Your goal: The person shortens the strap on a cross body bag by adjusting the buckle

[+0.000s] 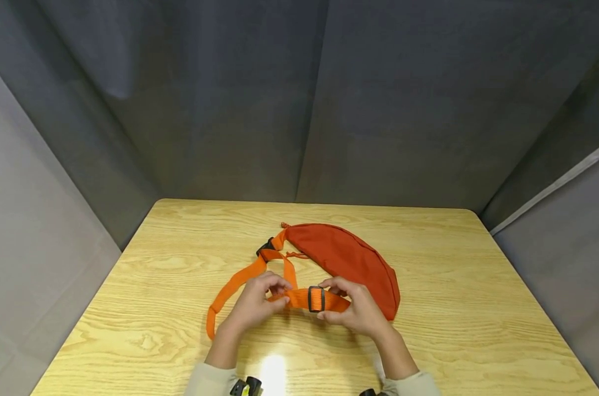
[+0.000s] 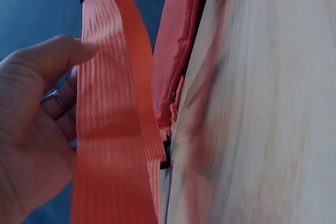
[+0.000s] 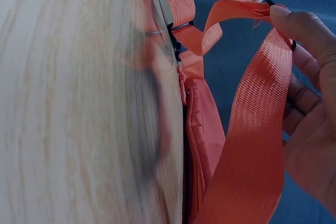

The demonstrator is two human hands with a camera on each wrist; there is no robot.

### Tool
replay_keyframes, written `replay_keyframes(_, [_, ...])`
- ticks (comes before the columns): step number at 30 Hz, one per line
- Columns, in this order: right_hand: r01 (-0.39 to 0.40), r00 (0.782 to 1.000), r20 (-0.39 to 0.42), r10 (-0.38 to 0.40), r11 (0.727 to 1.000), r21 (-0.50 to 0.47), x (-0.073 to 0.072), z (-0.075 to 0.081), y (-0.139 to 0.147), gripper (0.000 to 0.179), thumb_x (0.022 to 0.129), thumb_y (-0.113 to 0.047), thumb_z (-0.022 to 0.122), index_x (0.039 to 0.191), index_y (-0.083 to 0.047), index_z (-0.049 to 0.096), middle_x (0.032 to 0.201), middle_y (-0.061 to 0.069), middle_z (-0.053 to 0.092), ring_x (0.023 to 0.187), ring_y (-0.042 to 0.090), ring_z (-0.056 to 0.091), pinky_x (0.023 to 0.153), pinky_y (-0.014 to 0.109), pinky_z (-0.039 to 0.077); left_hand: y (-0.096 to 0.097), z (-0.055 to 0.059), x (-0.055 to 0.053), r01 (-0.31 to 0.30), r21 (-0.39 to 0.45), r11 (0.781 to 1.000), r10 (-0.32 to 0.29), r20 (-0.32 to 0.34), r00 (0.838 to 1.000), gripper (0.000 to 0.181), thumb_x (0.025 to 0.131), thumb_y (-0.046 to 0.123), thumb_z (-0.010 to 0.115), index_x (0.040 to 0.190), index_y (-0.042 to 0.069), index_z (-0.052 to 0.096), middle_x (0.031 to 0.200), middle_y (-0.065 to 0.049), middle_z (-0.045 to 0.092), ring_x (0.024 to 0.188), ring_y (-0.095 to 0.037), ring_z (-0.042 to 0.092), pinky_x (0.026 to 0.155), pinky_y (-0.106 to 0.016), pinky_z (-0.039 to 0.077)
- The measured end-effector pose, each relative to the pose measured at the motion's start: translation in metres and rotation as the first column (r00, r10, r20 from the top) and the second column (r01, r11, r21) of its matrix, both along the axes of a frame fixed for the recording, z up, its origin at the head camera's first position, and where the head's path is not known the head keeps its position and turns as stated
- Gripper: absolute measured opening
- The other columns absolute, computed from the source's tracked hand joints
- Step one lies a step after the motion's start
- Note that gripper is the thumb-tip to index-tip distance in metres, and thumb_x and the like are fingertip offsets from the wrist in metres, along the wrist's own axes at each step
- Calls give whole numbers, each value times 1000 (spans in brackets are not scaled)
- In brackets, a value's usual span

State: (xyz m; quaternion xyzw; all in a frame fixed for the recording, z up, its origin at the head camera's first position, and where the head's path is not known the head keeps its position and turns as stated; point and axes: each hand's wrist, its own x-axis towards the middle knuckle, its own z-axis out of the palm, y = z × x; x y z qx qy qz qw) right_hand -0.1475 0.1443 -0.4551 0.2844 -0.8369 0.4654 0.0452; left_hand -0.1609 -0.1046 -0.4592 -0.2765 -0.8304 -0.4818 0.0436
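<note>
Head view: left hand (image 1: 258, 297) pinches the flat orange webbing strap (image 1: 297, 298) running crosswise to the right hand (image 1: 355, 307), whose grip apparently clamps its black rectangular slider (image 1: 310, 300).

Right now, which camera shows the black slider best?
The head view: the black slider shows nearly its full rectangle. The left wrist view catches one dark edge; the right wrist view, only two dark ends.

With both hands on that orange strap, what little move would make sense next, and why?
Perhaps slide the black slider a little along the orange strap: the right hand holds it by its edges, webbing runs through it, and the left hand pinches the strap beside it, so it could keep that part steady.
</note>
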Motion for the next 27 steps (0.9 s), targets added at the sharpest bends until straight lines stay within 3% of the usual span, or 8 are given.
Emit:
replay_keyframes(7, [-7, 1000, 13, 7, 1000, 3, 3, 5, -4, 47, 66, -14, 85, 108, -7, 63, 94, 1, 66, 79, 18, 61, 71, 36, 51, 14, 4, 5, 42, -20, 999, -43, -63, 997, 50, 62, 13, 87, 108, 12, 66, 101, 1, 58, 95, -15, 54, 81, -36, 47])
replay_keyframes(13, [-42, 999, 12, 42, 999, -19, 14, 31, -12, 44, 66, 0, 82, 106, 3, 63, 96, 12, 66, 78, 27, 61, 69, 40, 51, 24, 4, 8, 104, 25, 994, -103, -31, 994, 54, 61, 14, 88, 111, 17, 65, 104, 7, 57, 97, -14, 54, 83, -32, 47])
replay_keyframes(18, [-47, 998, 38, 48, 999, -17, 17, 39, -13, 44, 67, 1, 81, 107, 4, 62, 94, 13, 66, 78, 29, 61, 69, 42, 51, 25, 4, 8, 90, 30, 995, -90, 9, 996, 53, 62, 13, 87, 110, 19, 65, 103, 9, 58, 94, -10, 54, 79, -29, 48])
replay_keyframes(22, [-51, 991, 122, 51, 999, -4, 17, 37, -4, 44, 73, -5, 78, 113, 2, 59, 90, 12, 65, 79, 26, 61, 70, 38, 51, 24, 3, 8, 75, 24, 997, -75, -2, 997, 52, 62, 11, 87, 108, 18, 65, 102, 9, 59, 92, -11, 55, 79, -29, 48])
replay_keyframes(27, [-38, 968, 246, 49, 998, -49, 13, 29, 15, 18, 84, 0, 66, 101, 2, 63, 81, 12, 64, 68, 16, 57, 59, 27, 48, 24, 3, 8, 68, 40, 997, -67, -16, 998, 52, 61, 6, 87, 106, 19, 64, 101, 11, 59, 92, -11, 55, 80, -29, 48])
